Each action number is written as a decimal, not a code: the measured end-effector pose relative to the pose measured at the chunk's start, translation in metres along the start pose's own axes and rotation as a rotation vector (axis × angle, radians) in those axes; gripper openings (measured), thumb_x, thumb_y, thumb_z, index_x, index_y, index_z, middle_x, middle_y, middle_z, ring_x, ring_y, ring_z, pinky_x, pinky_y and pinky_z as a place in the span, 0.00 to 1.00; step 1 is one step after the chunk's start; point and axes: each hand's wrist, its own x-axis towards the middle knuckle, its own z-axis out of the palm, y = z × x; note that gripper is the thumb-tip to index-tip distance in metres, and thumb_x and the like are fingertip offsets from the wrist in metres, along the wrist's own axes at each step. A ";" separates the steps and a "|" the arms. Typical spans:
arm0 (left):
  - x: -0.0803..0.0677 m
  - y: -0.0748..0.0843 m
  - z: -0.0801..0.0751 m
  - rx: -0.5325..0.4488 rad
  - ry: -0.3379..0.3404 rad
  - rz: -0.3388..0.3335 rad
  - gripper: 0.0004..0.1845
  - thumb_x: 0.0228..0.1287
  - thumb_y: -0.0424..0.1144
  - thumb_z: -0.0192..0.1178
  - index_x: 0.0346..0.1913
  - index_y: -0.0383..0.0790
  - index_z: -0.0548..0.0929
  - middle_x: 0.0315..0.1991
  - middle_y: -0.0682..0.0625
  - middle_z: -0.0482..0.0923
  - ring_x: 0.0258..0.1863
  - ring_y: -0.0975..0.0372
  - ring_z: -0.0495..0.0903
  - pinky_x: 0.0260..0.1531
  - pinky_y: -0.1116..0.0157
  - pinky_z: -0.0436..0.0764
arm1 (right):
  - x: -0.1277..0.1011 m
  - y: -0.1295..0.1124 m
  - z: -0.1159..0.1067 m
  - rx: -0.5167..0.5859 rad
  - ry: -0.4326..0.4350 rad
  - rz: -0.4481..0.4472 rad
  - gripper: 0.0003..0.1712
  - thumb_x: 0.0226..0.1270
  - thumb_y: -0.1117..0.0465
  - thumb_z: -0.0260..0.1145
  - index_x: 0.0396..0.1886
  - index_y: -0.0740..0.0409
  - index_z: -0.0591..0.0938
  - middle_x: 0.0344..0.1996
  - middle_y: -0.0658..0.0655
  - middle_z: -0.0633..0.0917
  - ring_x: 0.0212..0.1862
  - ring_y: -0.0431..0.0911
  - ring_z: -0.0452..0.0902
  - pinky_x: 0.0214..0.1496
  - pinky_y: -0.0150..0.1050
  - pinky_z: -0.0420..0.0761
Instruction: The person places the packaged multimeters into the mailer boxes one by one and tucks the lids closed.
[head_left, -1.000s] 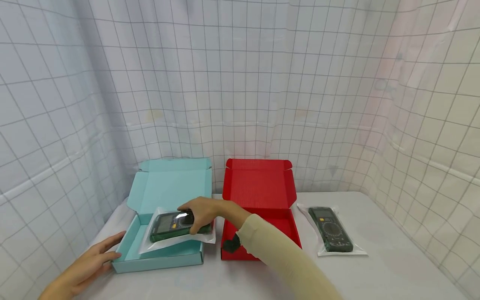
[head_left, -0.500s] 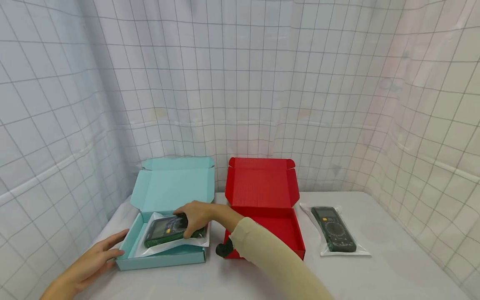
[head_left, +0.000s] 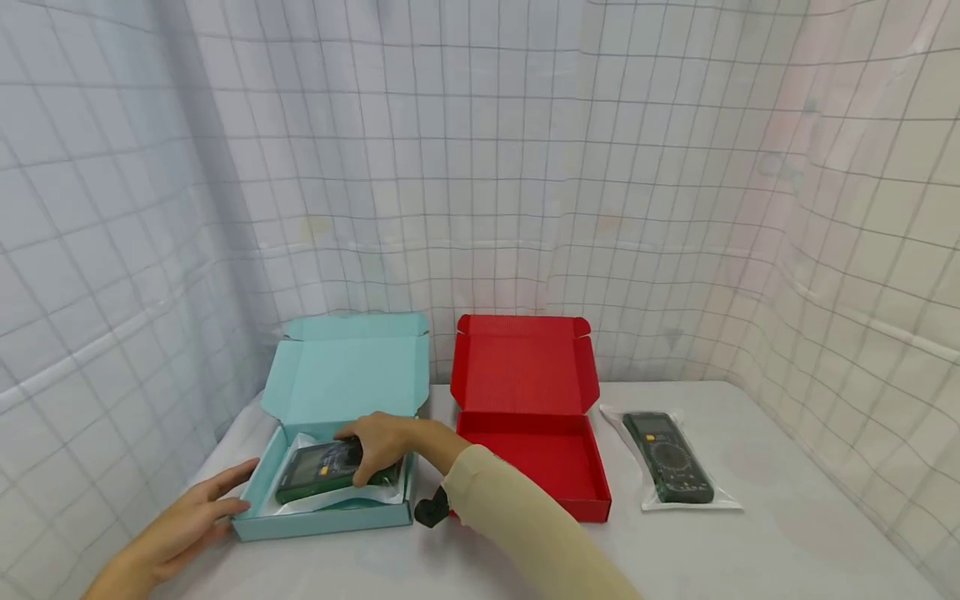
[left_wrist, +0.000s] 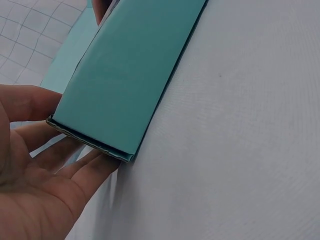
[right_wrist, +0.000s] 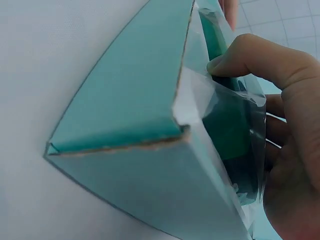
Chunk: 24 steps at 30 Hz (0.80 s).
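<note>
My right hand (head_left: 382, 446) grips a dark green multimeter (head_left: 315, 473) sealed in a clear plastic bag, thumb on the near side. The bagged multimeter lies inside the light-blue cardboard box (head_left: 322, 523), whose lid (head_left: 356, 371) stands raised behind. In the right wrist view the thumb (right_wrist: 235, 57) presses the bagged meter (right_wrist: 227, 125) just inside the box wall (right_wrist: 125, 80). My left hand (head_left: 183, 521) touches the box's left side with extended fingers. The left wrist view shows those fingers (left_wrist: 95, 172) against the corner of the blue box (left_wrist: 120, 75).
A red cardboard box (head_left: 555, 467) stands open to the right of the blue one, partly behind my right sleeve (head_left: 525, 517). Farther right, a second bagged multimeter (head_left: 667, 458) lies on the white table (head_left: 795, 500). Gridded white curtains (head_left: 495, 167) surround the table at the back and sides.
My right hand has lowered the bagged multimeter into the blue box, moving slightly left. The meter now lies flatter and deeper. My left hand stays at the box's side.
</note>
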 end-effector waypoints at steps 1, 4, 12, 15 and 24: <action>0.000 0.000 0.001 0.005 0.000 -0.002 0.39 0.78 0.31 0.53 0.82 0.29 0.45 0.68 0.63 0.58 0.56 0.80 0.69 0.52 0.70 0.77 | 0.001 0.001 0.001 0.003 0.000 0.002 0.44 0.60 0.50 0.75 0.77 0.46 0.72 0.60 0.40 0.78 0.53 0.34 0.70 0.51 0.25 0.72; 0.001 0.001 0.003 0.012 -0.005 0.000 0.40 0.77 0.30 0.53 0.81 0.25 0.42 0.73 0.55 0.54 0.56 0.80 0.69 0.52 0.70 0.77 | 0.002 0.002 0.006 0.015 0.000 -0.002 0.44 0.60 0.50 0.75 0.77 0.46 0.72 0.62 0.40 0.77 0.54 0.33 0.70 0.53 0.26 0.73; -0.001 0.000 0.003 0.000 0.005 0.027 0.38 0.77 0.30 0.53 0.81 0.27 0.46 0.65 0.68 0.59 0.56 0.79 0.69 0.52 0.70 0.77 | 0.001 0.004 0.010 0.030 0.001 -0.027 0.43 0.60 0.51 0.75 0.76 0.48 0.73 0.56 0.41 0.79 0.51 0.34 0.70 0.50 0.25 0.72; -0.001 0.000 0.004 0.010 0.017 0.012 0.39 0.77 0.30 0.53 0.81 0.26 0.45 0.70 0.60 0.57 0.56 0.80 0.69 0.51 0.70 0.77 | 0.000 0.006 0.012 0.029 -0.001 -0.031 0.43 0.60 0.51 0.75 0.76 0.49 0.73 0.55 0.41 0.79 0.51 0.34 0.70 0.50 0.25 0.71; -0.001 -0.001 0.003 0.025 0.039 0.003 0.39 0.77 0.30 0.54 0.81 0.28 0.46 0.73 0.54 0.54 0.56 0.82 0.67 0.51 0.71 0.76 | -0.003 0.004 0.012 0.027 -0.040 -0.013 0.44 0.60 0.52 0.77 0.76 0.48 0.71 0.58 0.41 0.78 0.54 0.33 0.70 0.55 0.27 0.70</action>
